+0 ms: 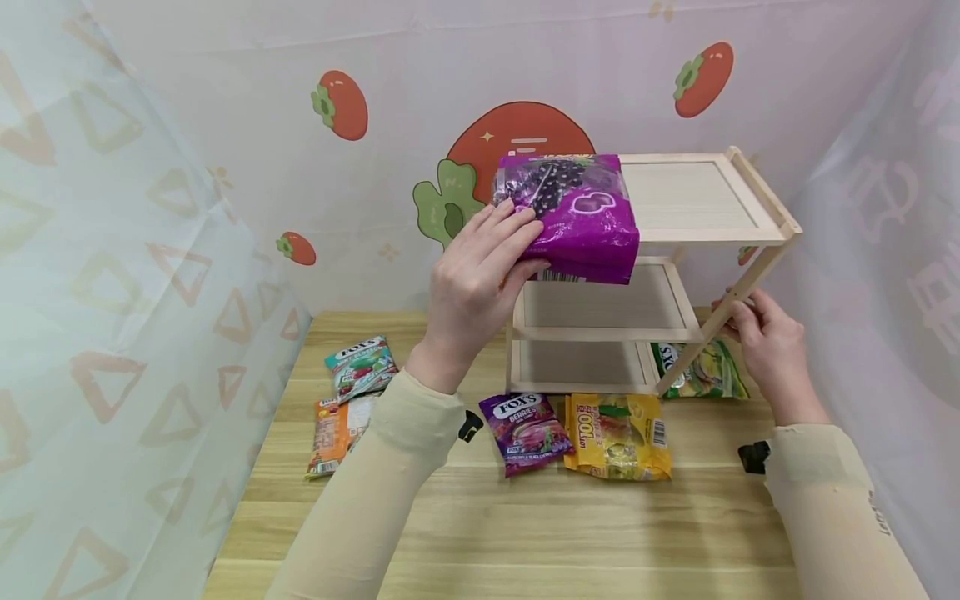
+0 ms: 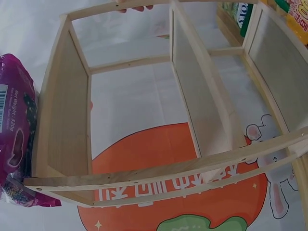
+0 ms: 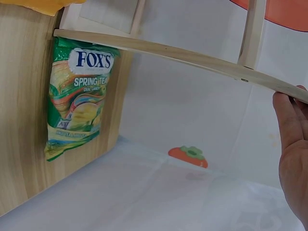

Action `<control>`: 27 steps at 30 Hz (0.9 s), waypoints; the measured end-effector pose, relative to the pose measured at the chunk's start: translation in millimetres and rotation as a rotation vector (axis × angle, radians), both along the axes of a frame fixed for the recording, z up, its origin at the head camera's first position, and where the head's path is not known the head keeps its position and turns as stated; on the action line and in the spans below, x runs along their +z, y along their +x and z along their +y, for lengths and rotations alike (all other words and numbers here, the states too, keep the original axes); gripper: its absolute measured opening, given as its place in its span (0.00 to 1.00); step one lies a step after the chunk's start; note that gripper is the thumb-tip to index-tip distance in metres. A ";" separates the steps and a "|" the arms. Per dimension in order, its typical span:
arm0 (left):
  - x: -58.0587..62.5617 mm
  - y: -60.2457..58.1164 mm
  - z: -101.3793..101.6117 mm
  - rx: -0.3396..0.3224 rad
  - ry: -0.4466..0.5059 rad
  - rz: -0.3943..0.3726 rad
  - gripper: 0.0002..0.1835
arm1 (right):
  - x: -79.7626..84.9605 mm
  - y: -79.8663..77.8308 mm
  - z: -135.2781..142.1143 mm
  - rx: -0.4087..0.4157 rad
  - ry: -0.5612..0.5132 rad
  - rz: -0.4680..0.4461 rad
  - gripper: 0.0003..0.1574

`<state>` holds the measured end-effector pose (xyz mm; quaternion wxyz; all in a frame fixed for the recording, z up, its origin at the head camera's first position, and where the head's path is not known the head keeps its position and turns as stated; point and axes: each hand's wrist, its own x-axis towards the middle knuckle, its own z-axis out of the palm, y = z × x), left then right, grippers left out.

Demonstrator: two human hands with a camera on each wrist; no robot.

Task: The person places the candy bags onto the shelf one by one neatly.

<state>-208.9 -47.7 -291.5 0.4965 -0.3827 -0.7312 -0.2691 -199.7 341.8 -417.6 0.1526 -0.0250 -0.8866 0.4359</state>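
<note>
A purple candy bag (image 1: 581,212) with blackberry pictures lies at the left part of the top tier of a three-tier wooden shelf (image 1: 682,192). My left hand (image 1: 480,267) holds this bag by its left side, fingers over the top and thumb lower down. In the left wrist view the purple bag (image 2: 14,120) lies against the top board; the left hand is out of that view. My right hand (image 1: 772,350) grips the shelf's right front post. The right wrist view has the right hand (image 3: 293,144) with its fingers at the wooden rail (image 3: 192,60).
A green Fox's bag (image 3: 82,96) lies by the shelf's right foot. In front are a purple Fox's Berries bag (image 1: 525,433) and a yellow candy bag (image 1: 622,442). At left, a teal Fox's bag (image 1: 362,367) overlaps an orange bag (image 1: 330,437). Printed cloth walls surround the table.
</note>
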 end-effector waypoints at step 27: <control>3.3 -12.7 20.3 0.132 0.056 0.044 0.17 | 0.9 -0.3 -1.2 -0.010 -0.023 -0.012 0.28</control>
